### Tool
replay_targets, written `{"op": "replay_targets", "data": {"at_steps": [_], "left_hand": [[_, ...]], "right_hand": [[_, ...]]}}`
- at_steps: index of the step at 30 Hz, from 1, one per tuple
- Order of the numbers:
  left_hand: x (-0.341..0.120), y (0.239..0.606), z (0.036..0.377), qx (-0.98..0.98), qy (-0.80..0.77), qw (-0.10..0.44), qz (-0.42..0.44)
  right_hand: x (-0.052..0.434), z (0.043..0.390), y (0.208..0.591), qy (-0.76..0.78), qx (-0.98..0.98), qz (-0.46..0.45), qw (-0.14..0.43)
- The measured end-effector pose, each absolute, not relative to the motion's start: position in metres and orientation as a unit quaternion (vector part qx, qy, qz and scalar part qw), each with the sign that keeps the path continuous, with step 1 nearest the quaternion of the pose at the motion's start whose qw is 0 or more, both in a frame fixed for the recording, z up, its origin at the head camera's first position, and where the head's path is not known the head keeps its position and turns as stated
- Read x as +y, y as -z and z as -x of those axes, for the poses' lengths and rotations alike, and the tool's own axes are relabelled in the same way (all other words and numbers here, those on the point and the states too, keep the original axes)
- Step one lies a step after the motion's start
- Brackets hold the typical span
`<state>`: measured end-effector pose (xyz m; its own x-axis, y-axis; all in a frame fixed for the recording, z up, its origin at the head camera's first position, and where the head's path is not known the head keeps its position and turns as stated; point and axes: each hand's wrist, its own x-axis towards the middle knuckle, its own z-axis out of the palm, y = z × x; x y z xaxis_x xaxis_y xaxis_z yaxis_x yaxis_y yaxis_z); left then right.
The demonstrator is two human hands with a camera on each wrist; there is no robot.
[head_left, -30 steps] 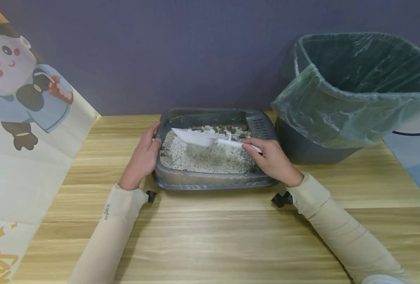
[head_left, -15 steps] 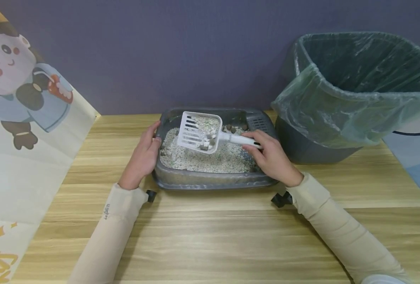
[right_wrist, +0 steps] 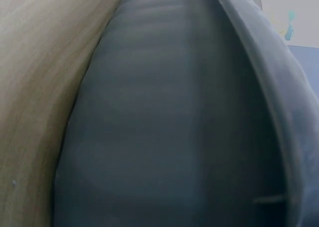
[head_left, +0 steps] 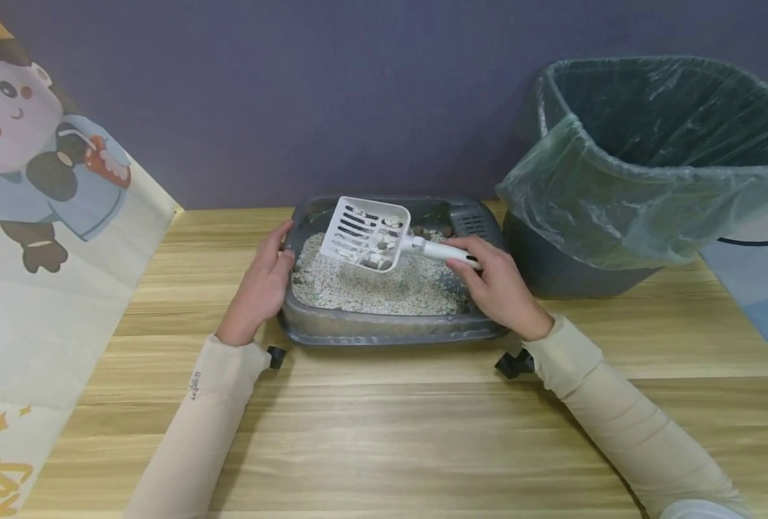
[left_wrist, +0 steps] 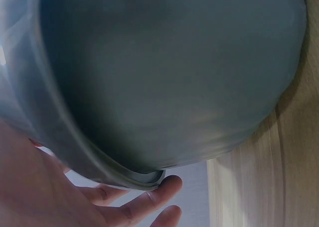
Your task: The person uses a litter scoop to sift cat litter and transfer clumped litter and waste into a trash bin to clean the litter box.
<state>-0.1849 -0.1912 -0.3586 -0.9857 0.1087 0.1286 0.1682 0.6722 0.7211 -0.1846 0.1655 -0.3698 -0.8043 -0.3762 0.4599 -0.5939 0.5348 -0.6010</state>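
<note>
A grey litter box (head_left: 390, 326) of pale granular litter (head_left: 384, 292) sits on the wooden table. My left hand (head_left: 262, 285) grips its left rim; in the left wrist view the fingertips (left_wrist: 172, 184) lie under the rim's lip. In my right hand (head_left: 497, 288) is the handle of a white slotted litter scoop (head_left: 427, 249), held above the litter with its blade to the left. Pale clumps (head_left: 384, 241) lie on the slotted blade. Several brown lumps (head_left: 448, 231) show at the back of the box. The right wrist view is filled by the box's outer wall (right_wrist: 144, 112).
A tall dark bin (head_left: 572, 267) lined with a translucent green bag (head_left: 585, 194) stands right of the box. Behind is a purple-grey wall (head_left: 332, 101). A cartoon-printed white panel (head_left: 91, 317) borders the left side of the table (head_left: 384, 432).
The scoop has turned from edge-on to face up and risen slightly. Much of the loose litter on its blade is gone, leaving clumps. My left hand stays at the rim.
</note>
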Motion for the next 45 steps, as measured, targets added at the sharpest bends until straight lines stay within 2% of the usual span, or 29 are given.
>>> {"op": "replay_targets", "data": {"at_steps": [15, 24, 30, 33, 39, 45], "left_hand": [[-0.192, 0.36, 0.184, -0.916, 0.394, 0.031, 0.073], [-0.187, 0.359, 0.189, -0.916, 0.393, 0.025, 0.083], [-0.18, 0.361, 0.196, -0.911, 0.401, 0.02, 0.096], [-0.178, 0.363, 0.199, -0.909, 0.403, 0.017, 0.102], [-0.182, 0.365, 0.201, -0.912, 0.399, 0.011, 0.094], [-0.19, 0.366, 0.2, -0.915, 0.396, 0.008, 0.08]], "right_hand": [[0.168, 0.182, 0.37, -0.396, -0.869, -0.274, 0.115], [0.171, 0.181, 0.37, -0.396, -0.86, -0.29, 0.142], [0.176, 0.173, 0.362, -0.386, -0.867, -0.269, 0.163], [0.179, 0.162, 0.345, -0.374, -0.871, -0.256, 0.188], [0.194, 0.146, 0.281, -0.323, -0.853, -0.277, 0.304], [0.244, 0.15, 0.215, -0.224, -0.85, -0.275, 0.39]]}}
